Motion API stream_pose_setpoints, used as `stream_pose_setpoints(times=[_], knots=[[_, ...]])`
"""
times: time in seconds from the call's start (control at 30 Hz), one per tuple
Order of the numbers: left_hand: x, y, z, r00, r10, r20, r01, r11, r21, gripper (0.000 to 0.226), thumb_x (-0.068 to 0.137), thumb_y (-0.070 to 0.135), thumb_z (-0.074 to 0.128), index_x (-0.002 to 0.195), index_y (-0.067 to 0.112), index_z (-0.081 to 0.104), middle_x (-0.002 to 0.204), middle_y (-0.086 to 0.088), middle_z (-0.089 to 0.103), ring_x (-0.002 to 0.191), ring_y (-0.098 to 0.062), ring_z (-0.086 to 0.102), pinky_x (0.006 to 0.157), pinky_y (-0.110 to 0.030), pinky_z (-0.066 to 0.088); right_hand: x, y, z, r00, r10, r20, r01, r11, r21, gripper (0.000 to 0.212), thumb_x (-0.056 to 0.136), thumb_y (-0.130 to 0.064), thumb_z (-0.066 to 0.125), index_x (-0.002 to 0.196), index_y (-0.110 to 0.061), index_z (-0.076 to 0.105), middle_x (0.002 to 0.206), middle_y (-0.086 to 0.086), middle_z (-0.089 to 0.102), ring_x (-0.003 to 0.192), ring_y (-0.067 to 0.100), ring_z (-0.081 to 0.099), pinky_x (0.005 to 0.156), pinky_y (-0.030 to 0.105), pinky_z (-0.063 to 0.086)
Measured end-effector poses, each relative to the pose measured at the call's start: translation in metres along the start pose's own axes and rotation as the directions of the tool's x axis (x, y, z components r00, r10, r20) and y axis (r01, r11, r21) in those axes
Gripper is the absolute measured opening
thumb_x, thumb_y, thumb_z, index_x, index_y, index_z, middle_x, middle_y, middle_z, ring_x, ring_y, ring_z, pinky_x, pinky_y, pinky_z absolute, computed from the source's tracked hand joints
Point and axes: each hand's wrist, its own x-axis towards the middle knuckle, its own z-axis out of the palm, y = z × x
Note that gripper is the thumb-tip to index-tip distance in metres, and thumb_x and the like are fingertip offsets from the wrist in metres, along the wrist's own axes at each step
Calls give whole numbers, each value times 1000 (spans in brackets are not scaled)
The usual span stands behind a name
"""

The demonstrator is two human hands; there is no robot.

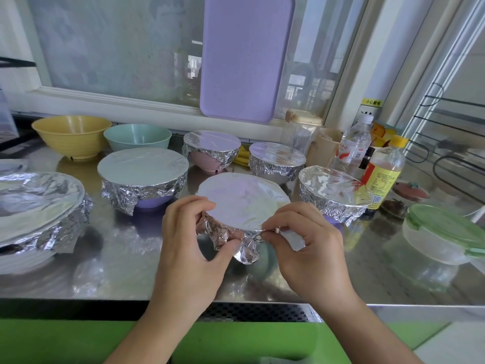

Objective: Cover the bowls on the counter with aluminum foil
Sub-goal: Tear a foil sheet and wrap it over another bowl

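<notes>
The bowl being covered point(242, 203) sits on the steel counter point(118, 271) at the front of the group, just in front of the pink foil-topped bowl point(211, 151). A foil sheet point(236, 236) lies flat across its mouth, with a crumpled skirt hanging down the near side. The left hand point(189, 240) curls around that skirt, thumb and fingertips pinching the loose foil under the rim; the right hand point(307, 240) pinches a small fold at the rim's near-right edge. Foil this thin is likely nearly weightless, soft and quick to tear, yet it keeps whatever crease it is given, so the edge is best taken close to the rim and pressed gently downward, not pulled. Behind and left of the pink bowl, a yellow bowl point(72, 135) and a green bowl point(137, 136) stand uncovered.
</notes>
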Motion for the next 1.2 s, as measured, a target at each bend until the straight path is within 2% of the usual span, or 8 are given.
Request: stream_pose_setpoints(times=[0.13, 0.23, 0.47, 0.7, 0.87, 0.93, 1.0, 1.2], knots=[[0, 0, 0, 999, -54, 0, 54, 998, -40, 71, 74, 13, 93, 130, 27, 52, 134, 18, 42, 132, -11, 52, 112, -20, 41, 0, 0, 1, 1000, -16, -9, 16, 1000, 13, 27, 79, 7, 87, 89, -17, 80, 96, -9, 68, 97, 17, 67, 84, 24, 52], [0, 0, 0, 998, -58, -1, 58, 998, -21, 71, 75, 13, 92, 131, 28, 50, 133, 21, 40, 130, -2, 49, 110, -23, 44, 1, -1, 2, 1000, -18, -14, 18, 1000, 12, 26, 79, 6, 87, 89, -17, 80, 96, -8, 68, 97, 17, 67, 83, 26, 52], [-1, 5, -3, 998, 61, -5, -60, 997, 39, 55, 85, 10, 82, 132, 23, 57, 138, 5, 45, 137, -22, 47, 109, -12, 31, 1, -3, -4, 999, 5, 34, -8, 995, 99, 21, 85, 2, 83, 91, -18, 80, 97, -6, 69, 97, 19, 68, 84, 28, 51], [-2, 6, -3, 988, 152, 6, -152, 988, 6, 19, 92, 36, 67, 107, 27, 72, 134, 9, 48, 130, -28, 52, 111, -28, 37, 2, -17, -9, 995, -43, 90, 19, 968, 252, 23, 91, 8, 73, 100, -11, 80, 104, -1, 73, 99, 21, 71, 85, 27, 54], [0, 7, -5, 995, 96, 13, -96, 995, -20, 13, 94, 40, 65, 94, 30, 73, 128, 6, 51, 129, -25, 53, 109, -20, 35, 21, -3, -11, 977, 211, 26, -212, 977, 37, 29, 103, -8, 60, 122, -26, 72, 120, -23, 64, 116, -5, 58, 97, 20, 45], [1, 7, -7, 997, 72, 4, -72, 997, -40, 14, 94, 40, 64, 93, 29, 72, 127, 4, 52, 129, -25, 55, 107, -17, 35, 25, -3, -11, 950, 287, 121, -291, 957, 12, 27, 107, -10, 55, 113, -32, 70, 104, -27, 61, 104, -17, 52, 90, 11, 39], [2, 7, -7, 998, 59, -23, -60, 997, -39, 14, 94, 39, 65, 91, 26, 71, 125, 4, 53, 127, -22, 56, 104, -14, 36, 22, -7, -10, 939, 317, 135, -322, 946, 18, 24, 108, -10, 53, 107, -25, 71, 97, -21, 63, 97, -14, 53, 83, 3, 35], [3, 5, -6, 998, 31, -49, -32, 999, -15, 8, 96, 26, 65, 101, 20, 69, 122, 1, 55, 123, -14, 57, 101, -11, 36, 13, 3, -10, 940, 338, 51, -338, 941, -4, 26, 106, -13, 52, 82, -12, 60, 73, -3, 55, 69, 11, 47, 62, 24, 35]])
